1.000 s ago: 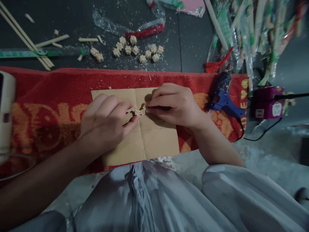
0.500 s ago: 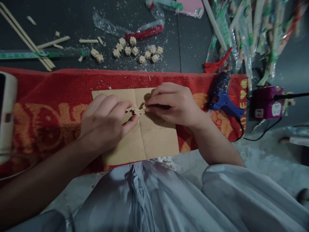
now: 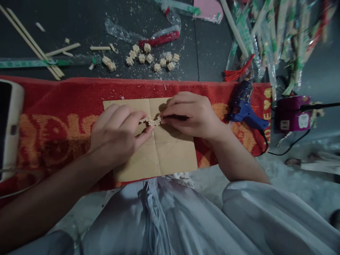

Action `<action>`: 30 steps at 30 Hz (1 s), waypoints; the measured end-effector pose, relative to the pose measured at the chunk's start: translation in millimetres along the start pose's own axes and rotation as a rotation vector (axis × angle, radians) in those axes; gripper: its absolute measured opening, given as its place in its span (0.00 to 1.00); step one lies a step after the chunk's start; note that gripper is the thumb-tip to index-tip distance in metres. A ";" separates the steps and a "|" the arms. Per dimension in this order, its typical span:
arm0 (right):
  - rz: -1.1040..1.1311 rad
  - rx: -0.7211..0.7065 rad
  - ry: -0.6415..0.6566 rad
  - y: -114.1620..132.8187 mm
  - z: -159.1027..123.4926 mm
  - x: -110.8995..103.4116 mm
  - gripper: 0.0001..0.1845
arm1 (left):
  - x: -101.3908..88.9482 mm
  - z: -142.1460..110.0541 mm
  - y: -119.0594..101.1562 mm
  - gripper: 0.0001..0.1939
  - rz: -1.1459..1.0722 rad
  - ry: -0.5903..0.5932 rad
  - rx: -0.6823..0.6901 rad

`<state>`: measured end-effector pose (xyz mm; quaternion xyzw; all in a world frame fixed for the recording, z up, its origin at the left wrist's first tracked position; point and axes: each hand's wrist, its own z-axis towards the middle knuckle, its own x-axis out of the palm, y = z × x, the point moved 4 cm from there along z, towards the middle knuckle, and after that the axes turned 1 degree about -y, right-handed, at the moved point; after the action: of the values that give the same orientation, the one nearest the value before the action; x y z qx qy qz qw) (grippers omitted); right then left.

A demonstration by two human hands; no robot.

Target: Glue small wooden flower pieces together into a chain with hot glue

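A small pale cluster of cut stick pieces (image 3: 151, 121) is pinched between both hands above a creased brown paper sheet (image 3: 170, 152). My left hand (image 3: 115, 132) grips its left end with thumb and curled fingers. My right hand (image 3: 190, 114) pinches its right end, fingers pressed together. The paper lies on a red and orange towel (image 3: 58, 117).
Several more pale stick clusters (image 3: 152, 59) lie on the dark surface beyond the towel, with thin sticks (image 3: 34, 44) and plastic wrappers (image 3: 159, 35). A blue glue gun (image 3: 245, 109) rests on the towel's right end, beside a purple box (image 3: 292, 113). A white device (image 3: 10, 124) sits far left.
Both hands hold the cluster as before. The view has shifted slightly, and something pale has come into sight on the floor at the far right.
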<state>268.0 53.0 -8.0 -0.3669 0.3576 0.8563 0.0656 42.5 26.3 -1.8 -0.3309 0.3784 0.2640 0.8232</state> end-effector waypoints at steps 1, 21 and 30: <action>-0.001 0.006 0.007 -0.4 -0.4 0.2 0.10 | -0.2 0.1 -0.2 0.04 0.010 0.002 0.005; 0.010 0.027 0.016 -2.3 -1.3 1.1 0.09 | 0.1 -3.2 1.5 0.06 0.050 0.043 -0.021; 0.006 0.039 0.032 -4.1 -1.6 2.7 0.09 | 1.2 -2.5 2.2 0.04 0.022 0.024 -0.017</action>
<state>268.5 54.6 -12.8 -0.3781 0.3762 0.8434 0.0644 40.5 26.0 -4.7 -0.3367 0.3894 0.2721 0.8130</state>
